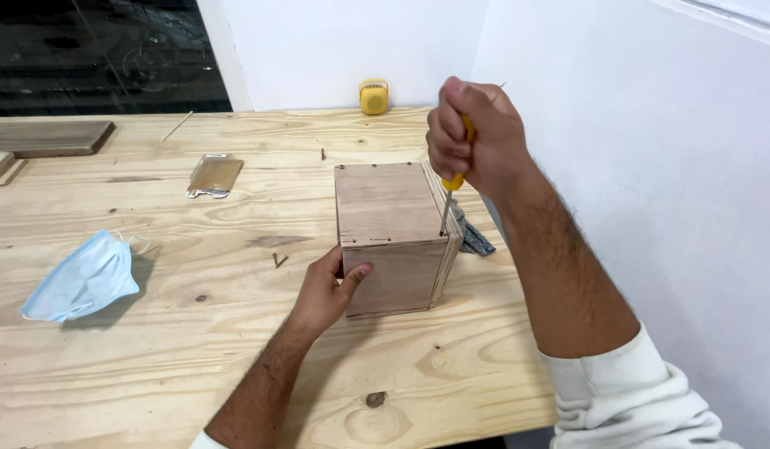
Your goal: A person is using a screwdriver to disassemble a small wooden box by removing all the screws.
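Right hand [472,137] fists screwdriver [453,187] upright over box [389,237].

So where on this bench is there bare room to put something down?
Bare plywood table lies between the blue face mask and the left hand, and along the near edge. Another patch sits between the foil pouch and the wooden box. It is crowded at the box's right side, where the right hand holds a screwdriver over a grey cloth.

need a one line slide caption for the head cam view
Right hand drives a yellow-handled screwdriver into the top edge of a plywood box while the left hand steadies its front.
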